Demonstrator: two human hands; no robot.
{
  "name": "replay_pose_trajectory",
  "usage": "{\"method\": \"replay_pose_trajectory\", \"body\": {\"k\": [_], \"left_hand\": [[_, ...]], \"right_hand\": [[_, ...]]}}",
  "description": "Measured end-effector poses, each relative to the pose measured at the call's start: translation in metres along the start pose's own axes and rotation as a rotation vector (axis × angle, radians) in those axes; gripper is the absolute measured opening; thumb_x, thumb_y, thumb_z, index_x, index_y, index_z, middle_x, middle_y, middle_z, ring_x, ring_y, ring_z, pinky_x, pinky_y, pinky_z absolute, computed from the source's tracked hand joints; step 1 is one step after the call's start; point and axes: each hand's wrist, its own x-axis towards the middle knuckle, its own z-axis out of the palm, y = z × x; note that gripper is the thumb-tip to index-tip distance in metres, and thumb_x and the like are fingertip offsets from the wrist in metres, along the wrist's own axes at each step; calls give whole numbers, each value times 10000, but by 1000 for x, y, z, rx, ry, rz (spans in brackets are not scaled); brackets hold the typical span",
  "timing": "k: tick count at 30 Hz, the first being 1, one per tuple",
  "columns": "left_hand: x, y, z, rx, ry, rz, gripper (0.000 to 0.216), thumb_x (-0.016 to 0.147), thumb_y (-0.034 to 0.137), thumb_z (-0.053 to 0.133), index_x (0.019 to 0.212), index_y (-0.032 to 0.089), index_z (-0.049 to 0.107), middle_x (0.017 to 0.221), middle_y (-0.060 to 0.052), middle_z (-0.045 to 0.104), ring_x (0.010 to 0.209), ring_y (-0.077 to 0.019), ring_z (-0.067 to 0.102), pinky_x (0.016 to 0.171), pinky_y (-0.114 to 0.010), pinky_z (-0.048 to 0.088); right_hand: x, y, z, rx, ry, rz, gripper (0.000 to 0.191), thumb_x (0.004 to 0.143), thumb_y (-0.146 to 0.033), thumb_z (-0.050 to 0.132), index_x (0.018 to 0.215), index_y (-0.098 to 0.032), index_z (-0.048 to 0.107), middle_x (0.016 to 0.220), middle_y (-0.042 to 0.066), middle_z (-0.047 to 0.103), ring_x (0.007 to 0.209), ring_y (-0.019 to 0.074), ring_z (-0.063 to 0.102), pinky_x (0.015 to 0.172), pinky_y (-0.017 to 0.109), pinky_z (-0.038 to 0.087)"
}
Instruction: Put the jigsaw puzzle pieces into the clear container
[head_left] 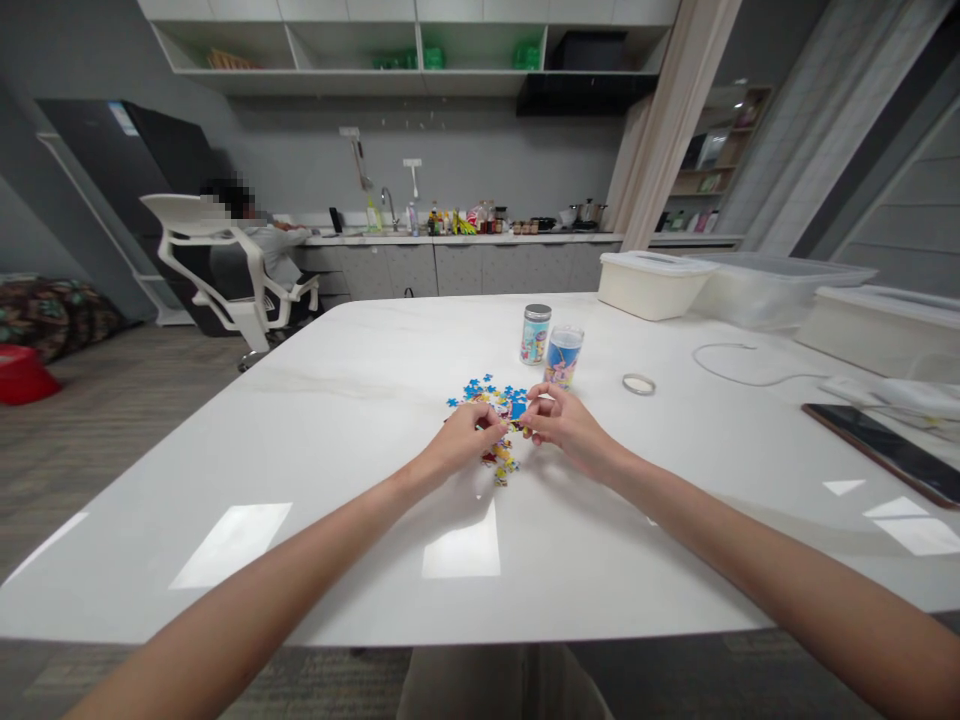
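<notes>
A small heap of jigsaw puzzle pieces (480, 390), blue, yellow and mixed colours, lies on the white table. At its near left side my left hand (472, 437) is closed in a pinch over the pieces; what sits between its fingertips is too small to make out. My right hand (564, 428) pinches a blue jigsaw puzzle piece (518, 411) at the heap's right edge, close to the left fingertips. Just behind the right hand stands an open clear jar (564, 356) with a colourful picture. A similar jar (535, 335) with a metal lid stands beside it.
A metal ring lid (639, 384) lies to the right on the table (360, 420). Farther right are a phone (892, 450), a white cable (739, 380) and lidded plastic boxes (652, 285). A person sits in a white chair (247, 270) at the back left.
</notes>
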Motion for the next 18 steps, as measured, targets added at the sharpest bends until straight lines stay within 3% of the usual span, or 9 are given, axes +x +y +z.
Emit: {"method": "replay_pose_trajectory", "body": {"k": [6,10,16,18], "left_hand": [[-1,6,1,-199,-94,-128,163,610,299,614,581,170,519,538,34,470,515,-97,410,520,-246,294],[0,8,-2,-213,-137,-142,197,640,339,595,578,176,502,500,37,439,486,-95,389,513,-253,285],[-5,20,-3,153,27,28,189,741,318,566,631,187,485,605,21,499,563,-123,450,561,-260,361],[-7,22,-2,292,104,108,151,757,268,536,639,187,487,684,-2,545,636,-142,488,615,-274,393]], "right_hand": [[-3,-3,4,173,30,95,569,495,-216,802,936,-231,444,605,-99,553,521,93,522,476,213,347],[-2,-2,4,112,5,-46,558,550,-270,805,952,-242,419,591,-109,529,523,98,506,466,216,349],[-3,2,4,-52,5,-170,489,647,-352,750,967,-243,398,613,-100,509,549,112,515,470,223,392],[-5,4,5,-191,45,-301,414,697,-329,709,980,-240,420,640,-83,509,606,125,534,494,229,409]]}}
